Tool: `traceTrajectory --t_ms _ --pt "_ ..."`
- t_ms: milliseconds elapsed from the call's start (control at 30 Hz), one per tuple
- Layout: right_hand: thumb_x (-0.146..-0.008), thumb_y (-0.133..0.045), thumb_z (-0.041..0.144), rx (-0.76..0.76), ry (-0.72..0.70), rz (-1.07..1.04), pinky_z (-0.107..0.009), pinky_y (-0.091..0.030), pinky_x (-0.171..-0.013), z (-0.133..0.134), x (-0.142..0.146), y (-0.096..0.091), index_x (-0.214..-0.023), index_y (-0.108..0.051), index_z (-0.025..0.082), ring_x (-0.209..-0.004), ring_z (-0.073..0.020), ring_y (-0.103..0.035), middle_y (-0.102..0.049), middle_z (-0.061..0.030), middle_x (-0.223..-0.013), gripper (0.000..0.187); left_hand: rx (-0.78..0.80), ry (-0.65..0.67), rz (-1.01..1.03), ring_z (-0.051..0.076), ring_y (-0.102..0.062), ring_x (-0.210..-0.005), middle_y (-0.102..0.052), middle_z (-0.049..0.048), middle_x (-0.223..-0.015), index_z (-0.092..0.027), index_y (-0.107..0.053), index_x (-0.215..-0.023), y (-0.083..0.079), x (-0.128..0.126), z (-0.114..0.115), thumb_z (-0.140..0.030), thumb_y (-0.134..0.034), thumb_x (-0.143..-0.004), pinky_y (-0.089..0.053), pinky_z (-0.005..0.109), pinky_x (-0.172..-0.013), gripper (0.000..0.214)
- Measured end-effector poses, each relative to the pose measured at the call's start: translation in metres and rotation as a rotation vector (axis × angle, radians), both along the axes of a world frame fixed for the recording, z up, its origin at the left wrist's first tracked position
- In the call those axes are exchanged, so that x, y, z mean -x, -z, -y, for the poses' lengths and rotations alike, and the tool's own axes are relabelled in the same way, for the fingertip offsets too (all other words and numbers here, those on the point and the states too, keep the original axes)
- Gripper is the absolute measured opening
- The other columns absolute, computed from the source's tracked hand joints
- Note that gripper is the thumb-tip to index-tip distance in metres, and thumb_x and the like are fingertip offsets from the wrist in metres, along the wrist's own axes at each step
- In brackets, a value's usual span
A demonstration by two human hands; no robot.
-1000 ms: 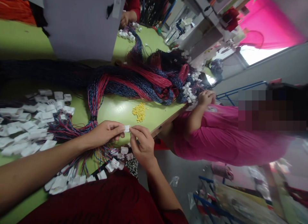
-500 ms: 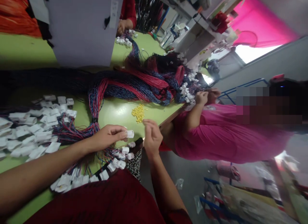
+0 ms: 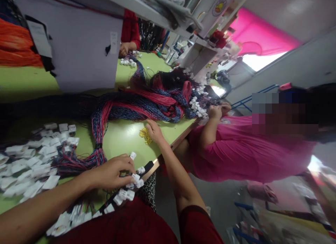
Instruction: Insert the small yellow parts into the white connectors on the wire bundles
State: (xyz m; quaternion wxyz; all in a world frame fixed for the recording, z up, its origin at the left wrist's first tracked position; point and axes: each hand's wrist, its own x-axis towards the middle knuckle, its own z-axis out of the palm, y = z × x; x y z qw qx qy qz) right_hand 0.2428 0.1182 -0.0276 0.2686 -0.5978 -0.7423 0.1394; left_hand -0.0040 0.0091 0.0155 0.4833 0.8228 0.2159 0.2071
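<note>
Left forearm slants in from left edge; left grip back-up, fingers bent. Right forearm runs up-left, nearly straight wrist; right grip farther out, fingertips unclear.

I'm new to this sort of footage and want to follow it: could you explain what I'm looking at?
There is no machine here: a person works with two bare hands. Every picture comes from one camera worn on that person's head, looking forward and down.

On the green table lie long bundles of red and blue wires, one bunch bound with a black band. White end pieces are heaped at the left, with more along the near edge.

The left hand is among some of those pieces; its grip is partly hidden. The right hand is at a small pile of yellow bits; whether it holds one can't be seen. The person in pink at the right is someone else.
</note>
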Motion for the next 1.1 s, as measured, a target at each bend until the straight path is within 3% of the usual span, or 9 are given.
traceTrajectory --t_ms 100,300,467,567,767,967,1100 --pt "-0.084 -0.051 0.032 0.003 -0.082 0.040 -0.038 -0.037 -0.103 0.006 0.009 -0.006 -0.113 -0.061 0.017 -0.119 -0.0201 -0.050 -0.059 -0.0121 -0.123 0.034 0.024 -0.001 0.015 0.018 -0.052 -0.084 -0.061 0.0042 -0.083 -0.018 -0.064 -0.082 0.000 0.000 -0.002 -0.027 -0.054 -0.084 -0.041 0.030 -0.077 0.013" --pt "-0.077 -0.062 0.040 -0.065 -0.214 0.163 -0.046 -0.031 -0.106 0.027 0.026 -0.014 -0.108 -0.064 0.014 -0.121 -0.0263 -0.045 -0.057 -0.0154 -0.124 0.040 0.040 -0.003 0.017 0.018 -0.053 -0.087 -0.062 0.0043 -0.087 -0.019 -0.064 -0.087 0.004 0.000 -0.002 -0.027 -0.055 -0.083 -0.042 0.030 -0.080 0.013" --pt "-0.082 -0.056 0.027 -0.176 -0.221 0.118 -0.041 -0.039 -0.102 0.032 0.033 -0.011 -0.083 -0.067 0.018 -0.108 -0.0226 -0.055 -0.065 -0.0106 -0.103 0.014 -0.029 -0.025 0.020 0.016 -0.054 -0.081 -0.062 0.0035 -0.082 -0.017 -0.063 -0.083 0.004 0.000 0.000 -0.025 -0.055 -0.083 -0.042 0.029 -0.077 0.011" --pt "-0.084 -0.051 0.022 -0.234 -0.234 0.082 -0.040 -0.043 -0.099 0.034 0.031 -0.005 -0.076 -0.065 0.020 -0.103 -0.0214 -0.058 -0.066 -0.0088 -0.097 0.016 -0.071 -0.025 0.018 0.016 -0.054 -0.077 -0.062 0.0030 -0.080 -0.017 -0.063 -0.078 0.000 0.000 0.000 -0.026 -0.055 -0.083 -0.041 0.028 -0.075 0.013" --pt "-0.084 -0.048 0.021 -0.249 -0.242 0.047 -0.041 -0.046 -0.094 0.040 0.022 0.001 -0.078 -0.066 0.021 -0.103 -0.0219 -0.059 -0.068 -0.0082 -0.097 0.019 -0.147 -0.014 -0.019 0.015 -0.053 -0.072 -0.061 0.0037 -0.074 -0.016 -0.064 -0.076 -0.004 -0.001 0.000 -0.031 -0.054 -0.084 -0.041 0.027 -0.070 0.020" --pt "-0.083 -0.051 0.029 -0.255 -0.086 0.023 -0.047 -0.042 -0.096 0.036 0.006 0.000 -0.094 -0.067 0.020 -0.107 -0.0256 -0.058 -0.068 -0.0104 -0.107 0.022 -0.323 0.017 -0.104 0.017 -0.054 -0.074 -0.060 0.0046 -0.074 -0.018 -0.065 -0.075 -0.011 0.000 0.012 -0.030 -0.057 -0.081 -0.041 0.029 -0.072 0.016" --pt "-0.076 -0.061 0.032 -0.139 -0.125 -0.180 -0.047 -0.036 -0.103 0.034 0.000 0.003 -0.092 -0.069 0.023 -0.111 -0.0256 -0.056 -0.068 -0.0078 -0.108 0.020 -0.405 -0.017 -0.160 0.017 -0.055 -0.079 -0.062 0.0036 -0.081 -0.020 -0.065 -0.078 -0.023 0.007 0.026 -0.028 -0.059 -0.080 -0.041 0.027 -0.075 0.010"
